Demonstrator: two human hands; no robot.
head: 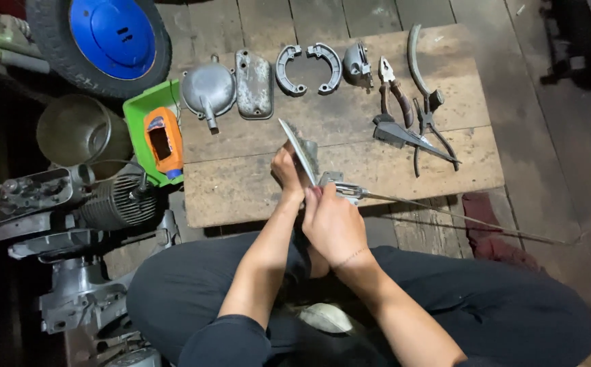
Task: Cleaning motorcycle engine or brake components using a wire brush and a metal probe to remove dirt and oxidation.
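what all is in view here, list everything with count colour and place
wooden board: 1, brown, centre, on the plank floor
metal covers: 2, grey, board's far left
brake shoes: 2, grey, far middle
small housing: 1, grey, beside the shoes
pliers: 1, dark handles, far right
curved lever: 1, grey, right edge
tray: 1, green, left of board
bottle: 1, orange, in tray
wheel: 1, blue hub, top left
engine: 1, grey, left
cable: 1, thin, running right
metal plate: 1, grey, in left hand
left hand: on plate
right hand: at cable's fitting
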